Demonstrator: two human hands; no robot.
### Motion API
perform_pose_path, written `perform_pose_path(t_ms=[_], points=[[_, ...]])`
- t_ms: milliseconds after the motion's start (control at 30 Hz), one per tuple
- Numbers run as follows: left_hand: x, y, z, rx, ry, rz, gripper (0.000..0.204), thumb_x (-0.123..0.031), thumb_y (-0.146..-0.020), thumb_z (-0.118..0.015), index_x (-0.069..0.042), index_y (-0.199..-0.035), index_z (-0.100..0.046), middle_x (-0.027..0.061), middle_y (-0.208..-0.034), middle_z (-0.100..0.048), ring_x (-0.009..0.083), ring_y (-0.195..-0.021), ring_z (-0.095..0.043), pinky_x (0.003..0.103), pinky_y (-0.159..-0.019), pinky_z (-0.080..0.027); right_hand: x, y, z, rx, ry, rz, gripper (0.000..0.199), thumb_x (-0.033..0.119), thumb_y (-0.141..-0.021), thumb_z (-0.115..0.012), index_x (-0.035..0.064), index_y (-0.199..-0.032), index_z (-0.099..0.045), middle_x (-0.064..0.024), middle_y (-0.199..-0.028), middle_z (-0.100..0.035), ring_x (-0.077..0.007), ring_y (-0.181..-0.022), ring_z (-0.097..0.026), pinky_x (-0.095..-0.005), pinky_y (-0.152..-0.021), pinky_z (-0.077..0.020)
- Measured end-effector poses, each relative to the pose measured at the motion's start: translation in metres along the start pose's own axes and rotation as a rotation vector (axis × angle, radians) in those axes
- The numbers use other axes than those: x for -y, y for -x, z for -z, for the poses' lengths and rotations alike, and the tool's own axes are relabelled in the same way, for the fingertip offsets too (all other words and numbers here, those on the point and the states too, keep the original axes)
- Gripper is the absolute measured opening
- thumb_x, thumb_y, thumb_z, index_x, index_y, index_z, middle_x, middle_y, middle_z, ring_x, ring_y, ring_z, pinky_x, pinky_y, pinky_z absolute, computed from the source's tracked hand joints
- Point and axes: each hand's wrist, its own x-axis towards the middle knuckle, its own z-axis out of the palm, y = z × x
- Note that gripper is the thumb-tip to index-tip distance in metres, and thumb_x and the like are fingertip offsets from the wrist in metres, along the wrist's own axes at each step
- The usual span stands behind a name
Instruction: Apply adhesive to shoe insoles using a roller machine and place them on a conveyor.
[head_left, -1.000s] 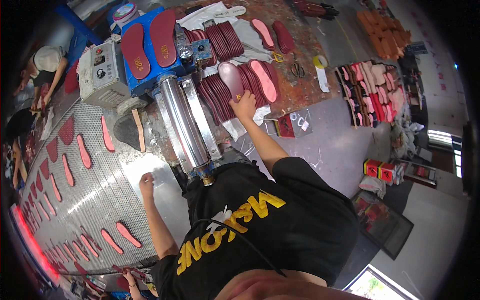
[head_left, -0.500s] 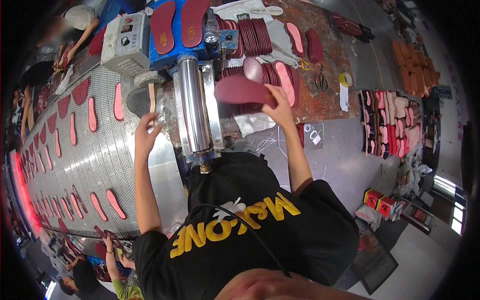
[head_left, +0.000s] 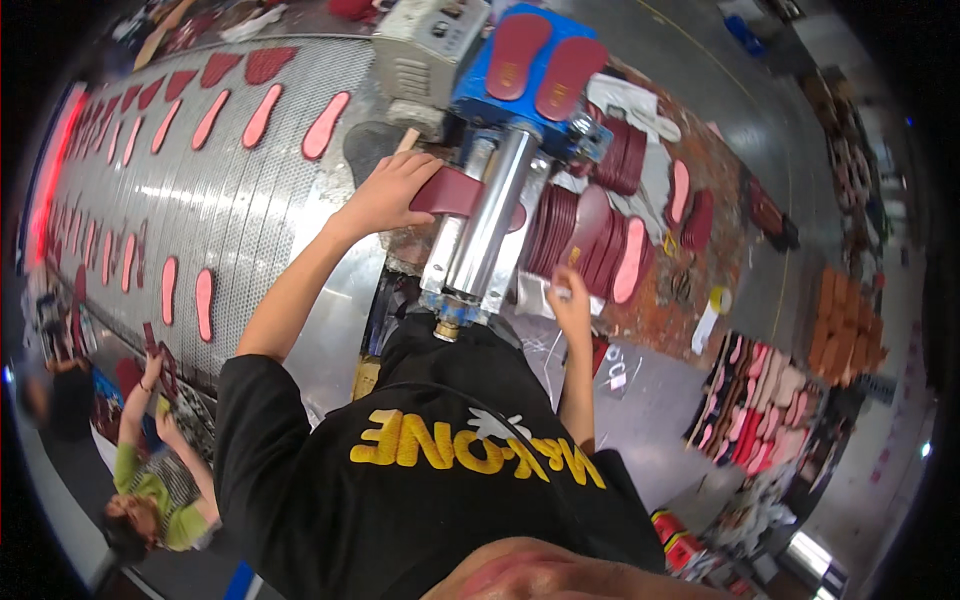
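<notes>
Left fingers (head_left: 405,178) grasping dark-red insole (head_left: 452,190) beside steel roller (head_left: 487,222) — right fingers (head_left: 562,292) (curled, grip unclear) near insole stack (head_left: 575,232).

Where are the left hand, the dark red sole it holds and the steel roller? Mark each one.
left hand (head_left: 385,195), head view, on the back of the hand
sole (head_left: 452,190), head view, on its flat top beside the fingers
roller (head_left: 495,215), head view, on the middle of the shiny cylinder

Bright overhead light, glare on conveyor (head_left: 200,200), fisheye-bent blurred edges
</notes>
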Motion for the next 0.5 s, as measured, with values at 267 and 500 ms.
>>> perform_pose_path(t_ms=[267,500], points=[[0.081,0.073,-0.026,0.003,0.037,0.210,0.081,-0.019,-0.061,-0.078,-0.006,-0.132,-0.041,0.0133,-0.120,-0.051,0.0296,-0.112,-0.046,0.038,-0.095,-0.039,-0.115,0.053,-0.041,0.350,-0.365,-0.599,0.027,0.003,-0.078,-0.058,0.0019,-0.105,-0.057,-0.0015,-0.082,-0.061,-0.0102,-0.069,-0.057,-0.0226,-0.056,-0.0448],[0.056,0.220,-0.111,-0.428,1.855,0.739,0.072,-0.008,-0.079,-0.061,-0.011,-0.142,-0.026,0.0068,-0.129,-0.048,0.0210,-0.113,-0.051,0.038,-0.096,-0.040,-0.187,0.081,-0.055,0.597,-0.204,-0.597,0.027,-0.001,-0.075,-0.055,0.0010,-0.102,-0.057,-0.0022,-0.076,-0.060,-0.0097,-0.063,-0.055,-0.0232,-0.050,-0.0417]])
